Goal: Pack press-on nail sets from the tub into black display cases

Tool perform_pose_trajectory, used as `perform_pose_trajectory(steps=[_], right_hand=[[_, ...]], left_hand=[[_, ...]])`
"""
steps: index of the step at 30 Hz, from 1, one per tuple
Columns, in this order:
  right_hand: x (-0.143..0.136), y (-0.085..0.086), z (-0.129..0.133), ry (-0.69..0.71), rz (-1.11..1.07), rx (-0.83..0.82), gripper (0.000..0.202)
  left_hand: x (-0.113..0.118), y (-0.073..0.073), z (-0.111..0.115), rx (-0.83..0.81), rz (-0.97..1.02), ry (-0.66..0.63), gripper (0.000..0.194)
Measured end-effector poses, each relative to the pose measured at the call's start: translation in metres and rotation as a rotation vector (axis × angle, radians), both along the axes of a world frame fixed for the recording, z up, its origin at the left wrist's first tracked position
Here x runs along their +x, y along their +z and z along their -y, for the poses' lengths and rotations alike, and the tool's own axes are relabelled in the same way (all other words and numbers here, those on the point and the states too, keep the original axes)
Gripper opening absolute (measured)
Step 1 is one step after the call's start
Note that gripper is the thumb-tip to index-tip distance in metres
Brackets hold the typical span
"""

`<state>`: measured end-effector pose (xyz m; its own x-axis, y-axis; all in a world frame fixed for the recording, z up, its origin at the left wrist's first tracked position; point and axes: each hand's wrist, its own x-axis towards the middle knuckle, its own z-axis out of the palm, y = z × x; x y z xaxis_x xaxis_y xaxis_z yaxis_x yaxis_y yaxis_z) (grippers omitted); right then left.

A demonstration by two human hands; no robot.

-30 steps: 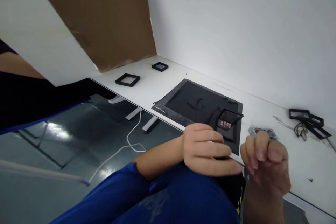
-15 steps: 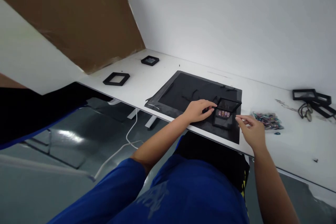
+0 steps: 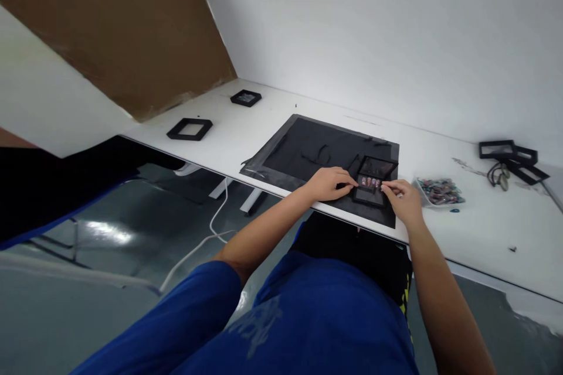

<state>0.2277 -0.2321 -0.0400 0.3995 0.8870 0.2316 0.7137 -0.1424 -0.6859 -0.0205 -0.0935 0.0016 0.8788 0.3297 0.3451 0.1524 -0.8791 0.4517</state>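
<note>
A small black hinged display frame [image 3: 368, 195] lies open on the dark mat, its lid [image 3: 379, 168] tilted up at the back. Across its middle runs a row of several decorated false nails [image 3: 369, 182]. My left hand [image 3: 329, 184] rests at the frame's left side, index finger stretched to the edge by the row and thumb a little lower, fingers apart. From the right, my right hand [image 3: 403, 200] reaches in with thumb and fingertips pinched at the row's right end. Whatever is between those fingertips is too small to make out.
The dark mat [image 3: 325, 146] has thin black strips on it. A clear tub of colourful false nails [image 3: 438, 192] stands right, one loose nail [image 3: 454, 211] beside it. Black frames [image 3: 497, 149] lie far right; two more, a near frame [image 3: 189, 129] and a far frame [image 3: 246, 98], lie left.
My right hand has moved left, from beside the frame to the right end of the nail row. My left fingertips have come slightly lower along the frame's left edge. The view has shifted slightly.
</note>
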Motion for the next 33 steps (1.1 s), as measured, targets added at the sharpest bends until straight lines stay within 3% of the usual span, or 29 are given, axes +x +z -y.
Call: perform_pose_trajectory(steps=[7,12,22,33], right_hand=[[-0.001,-0.006,-0.004,-0.082,0.023,-0.032,0.038],[-0.001,-0.001,-0.007,-0.126,0.031,-0.084,0.038],[-0.006,0.005,-0.006,-0.139,0.041,-0.129,0.039],[0.001,-0.007,-0.01,-0.122,0.037,-0.099,0.038]], left_hand=[[0.002,-0.004,-0.001,-0.01,-0.071,0.025,0.034],[0.003,-0.006,-0.001,-0.019,-0.097,0.057,0.036],[0.002,-0.008,-0.002,-0.035,-0.132,0.111,0.037],[0.005,-0.011,-0.007,-0.035,-0.186,0.131,0.036]])
